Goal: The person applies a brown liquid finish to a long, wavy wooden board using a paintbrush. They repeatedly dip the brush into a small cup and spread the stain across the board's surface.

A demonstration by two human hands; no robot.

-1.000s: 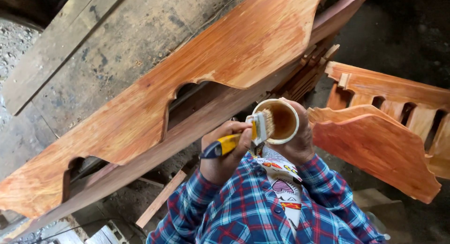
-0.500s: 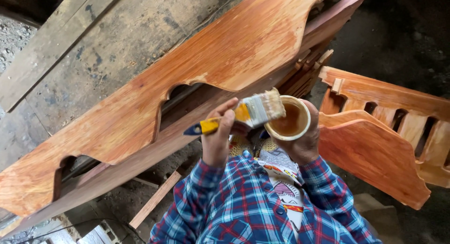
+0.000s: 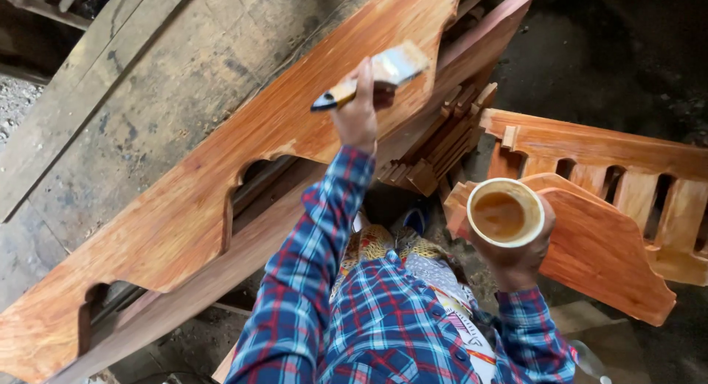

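My left hand (image 3: 358, 115) grips a flat paintbrush (image 3: 387, 68) with a yellow and dark handle. Its bristles rest on the upper part of a long, reddish-orange carved wooden panel (image 3: 243, 148) that runs diagonally across the view. My right hand (image 3: 520, 259) holds a round cup (image 3: 505, 214) of brown liquid, upright, out to the right and apart from the brush. Blue and red plaid sleeves cover both arms.
A second carved orange board (image 3: 605, 244) lies under the cup, with a slatted rail piece (image 3: 612, 144) behind it. A stack of small wooden pieces (image 3: 435, 152) sits between the panels. Grey worn planks (image 3: 133, 96) lie upper left, dark ground upper right.
My left hand lifted the brush out of the cup and carried it up onto the long panel. The cup moved right and lower, away from the brush.
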